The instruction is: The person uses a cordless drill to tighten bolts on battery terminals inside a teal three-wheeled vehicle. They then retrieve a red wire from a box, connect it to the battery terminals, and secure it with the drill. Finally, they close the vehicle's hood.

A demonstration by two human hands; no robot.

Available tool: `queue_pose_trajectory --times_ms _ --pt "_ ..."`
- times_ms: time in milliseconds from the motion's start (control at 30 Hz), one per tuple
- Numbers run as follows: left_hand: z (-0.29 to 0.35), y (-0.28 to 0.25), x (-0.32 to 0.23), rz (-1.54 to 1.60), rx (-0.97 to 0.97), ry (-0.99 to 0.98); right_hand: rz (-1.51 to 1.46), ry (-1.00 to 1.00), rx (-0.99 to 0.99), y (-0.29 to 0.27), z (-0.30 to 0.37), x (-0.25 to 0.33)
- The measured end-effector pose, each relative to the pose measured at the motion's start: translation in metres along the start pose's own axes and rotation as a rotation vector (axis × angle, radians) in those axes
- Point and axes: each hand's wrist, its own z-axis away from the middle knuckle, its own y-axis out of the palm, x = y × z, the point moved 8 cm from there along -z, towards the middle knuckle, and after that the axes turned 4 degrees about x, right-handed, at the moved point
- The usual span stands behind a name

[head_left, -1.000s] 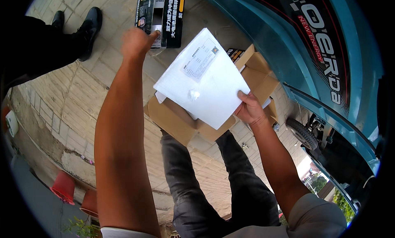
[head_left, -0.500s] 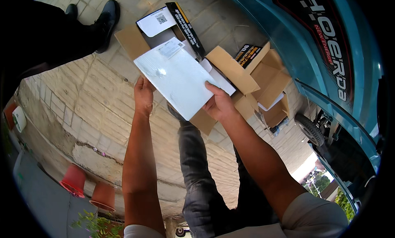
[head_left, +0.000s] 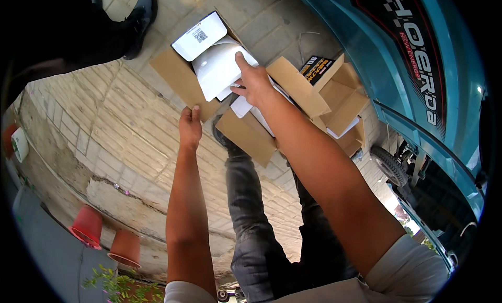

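Before me on the paving stands an open cardboard box (head_left: 178,82) with its flaps spread outward. A flat white packet (head_left: 209,67) lies tilted over its opening, glossy and slightly curved. My right hand (head_left: 254,83) is at the packet's right side, thumb laid on top and fingers at its edge. My left hand (head_left: 190,129) is closed at the corner of the box's near-left flap, thumb up. A white carton flap (head_left: 201,37) with a square printed code rises at the box's far side. My right forearm hides part of the carton beneath it.
To the right sits a second open cardboard box (head_left: 342,101), with a black printed carton (head_left: 316,68) behind it. A teal vehicle (head_left: 402,57) with a wheel (head_left: 389,166) borders the right. Another person's shoe (head_left: 142,20) is at upper left. Flowerpots (head_left: 86,225) stand lower left.
The white packet has moved away from me, down toward the box, with my right hand following it. My left hand has shifted slightly to the flap's corner. The upright black printed panel no longer shows.
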Motion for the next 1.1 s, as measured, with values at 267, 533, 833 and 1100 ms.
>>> queue_pose_trajectory --times_ms 267,533,833,1100 --pt "0.021 -0.038 -0.037 -0.333 -0.050 -0.106 0.092 0.103 0.075 -0.075 0.078 -0.082" --pt "0.015 0.090 -0.142 -1.024 0.305 0.479 -0.143 0.112 0.149 -0.114 0.171 -0.167" --pt "0.038 0.112 -0.112 -0.197 0.483 -0.018 -0.385 0.043 0.128 -0.245 0.229 -0.271" --pt "0.447 0.232 -0.068 0.299 0.882 -0.435 -0.581 -0.063 -0.046 -0.455 0.350 -0.394"
